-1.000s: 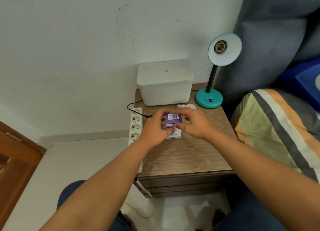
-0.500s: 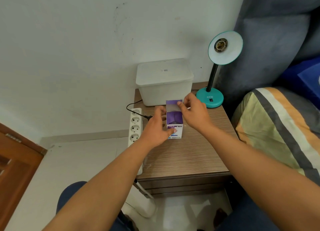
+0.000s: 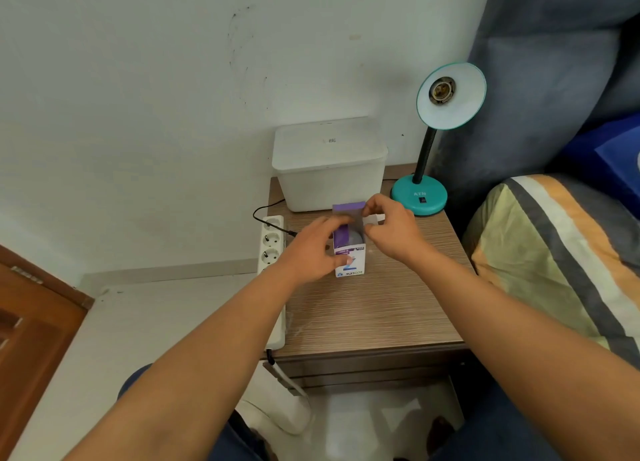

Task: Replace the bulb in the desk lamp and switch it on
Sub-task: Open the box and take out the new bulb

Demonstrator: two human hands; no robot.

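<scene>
A purple and white bulb box (image 3: 350, 253) stands upright on the wooden nightstand (image 3: 367, 308), its top flap folded up and back. A pale rounded bulb (image 3: 356, 236) shows inside the open top. My left hand (image 3: 311, 249) grips the box's left side. My right hand (image 3: 391, 228) pinches a side flap at the box's upper right. The teal desk lamp (image 3: 420, 197) stands at the back right corner; its shade (image 3: 450, 95) faces me with a bare socket (image 3: 441, 89). A black switch (image 3: 421, 200) sits on its base.
A white lidded plastic bin (image 3: 329, 163) sits against the wall behind the box. A white power strip (image 3: 272, 249) with a black plug lies along the nightstand's left edge. A striped pillow (image 3: 554, 253) and a grey headboard are at right, a wooden door at lower left.
The box's top flap, shut a second ago, now stands lifted and the bulb shows inside. My right hand has moved from the lid to the side flap. The old bulb behind the box is now hidden.
</scene>
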